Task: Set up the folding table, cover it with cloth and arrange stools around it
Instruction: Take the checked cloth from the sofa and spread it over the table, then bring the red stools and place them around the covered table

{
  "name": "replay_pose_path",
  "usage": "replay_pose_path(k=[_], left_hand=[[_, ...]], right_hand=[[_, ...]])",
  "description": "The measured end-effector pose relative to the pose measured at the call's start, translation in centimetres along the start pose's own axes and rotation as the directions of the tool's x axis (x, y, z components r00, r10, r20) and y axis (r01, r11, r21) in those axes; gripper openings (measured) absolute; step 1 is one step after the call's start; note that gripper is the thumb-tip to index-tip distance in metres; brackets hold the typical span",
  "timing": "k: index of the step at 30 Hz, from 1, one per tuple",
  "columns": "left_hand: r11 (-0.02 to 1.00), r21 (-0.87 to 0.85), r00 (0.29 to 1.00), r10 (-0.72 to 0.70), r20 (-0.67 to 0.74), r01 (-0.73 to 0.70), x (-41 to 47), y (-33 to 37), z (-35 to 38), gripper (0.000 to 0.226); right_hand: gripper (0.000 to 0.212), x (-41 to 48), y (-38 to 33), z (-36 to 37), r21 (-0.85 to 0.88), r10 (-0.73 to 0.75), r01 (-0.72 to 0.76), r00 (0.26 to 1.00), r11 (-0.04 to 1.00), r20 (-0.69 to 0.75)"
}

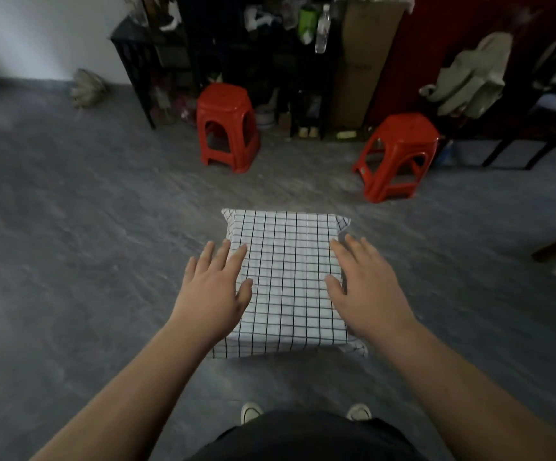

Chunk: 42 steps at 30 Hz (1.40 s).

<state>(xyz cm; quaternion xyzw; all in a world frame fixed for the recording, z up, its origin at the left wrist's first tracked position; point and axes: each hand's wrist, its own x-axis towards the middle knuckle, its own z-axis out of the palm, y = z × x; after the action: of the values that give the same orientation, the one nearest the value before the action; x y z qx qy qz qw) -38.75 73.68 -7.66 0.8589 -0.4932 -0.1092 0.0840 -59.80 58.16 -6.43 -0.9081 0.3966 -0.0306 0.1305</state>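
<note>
Bench stands hidden under the checked cloth [286, 277]. Left hand [215, 287] and right hand [366, 287] lie flat on the cloth's side edges, fingers straight, gripping nothing. Red stool [226, 124] and second stool [399, 154] stand well apart from it, not yet arranged.

A cluttered black rack [143, 61] stands on the grey floor [70, 227] with a clear bottle [322, 28] just beside a tall cardboard box [360, 61]. A pale bundle [88, 86] lies to the left and a pale garment [469, 78] drapes at the right.

Nothing here can be read from where I stand. The tall cardboard box [365, 61] at the back carries faint dark print, too blurred to make out.
</note>
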Motion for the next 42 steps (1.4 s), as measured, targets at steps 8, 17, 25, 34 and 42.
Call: replay_pose_path(k=[8,17,25,34,42], left_hand=[[0.999,0.037,0.999,-0.036,-0.015,0.036,2.7,9.0,-0.1,0.065],[0.999,0.04,1.0,0.02,0.005,-0.021,7.4,30.9,4.9,0.065],[0.972,0.084,0.975,0.22,0.013,-0.22,11.8,47.0,7.0,0.066],[0.94,0.056,0.941,0.334,0.059,-0.337,18.8,56.3,9.8,0.068],[0.94,0.012,0.938,0.34,0.07,-0.342,29.7,58.8,10.5,0.07]], right_hand=[[0.066,0.5,7.7,-3.2,0.042,0.02,-0.019,1.0,0.999,-0.02],[0.068,-3.1,27.6,-8.8,0.014,0.11,-0.11,0.994,0.994,-0.01],[0.069,-6.3,41.0,-14.4,0.028,0.286,-0.285,0.955,0.958,-0.078],[0.068,-4.5,50.2,-17.7,0.065,0.403,-0.398,0.909,0.915,-0.106],[0.068,5.9,54.9,-18.9,0.034,0.405,-0.404,0.911,0.914,-0.078]])
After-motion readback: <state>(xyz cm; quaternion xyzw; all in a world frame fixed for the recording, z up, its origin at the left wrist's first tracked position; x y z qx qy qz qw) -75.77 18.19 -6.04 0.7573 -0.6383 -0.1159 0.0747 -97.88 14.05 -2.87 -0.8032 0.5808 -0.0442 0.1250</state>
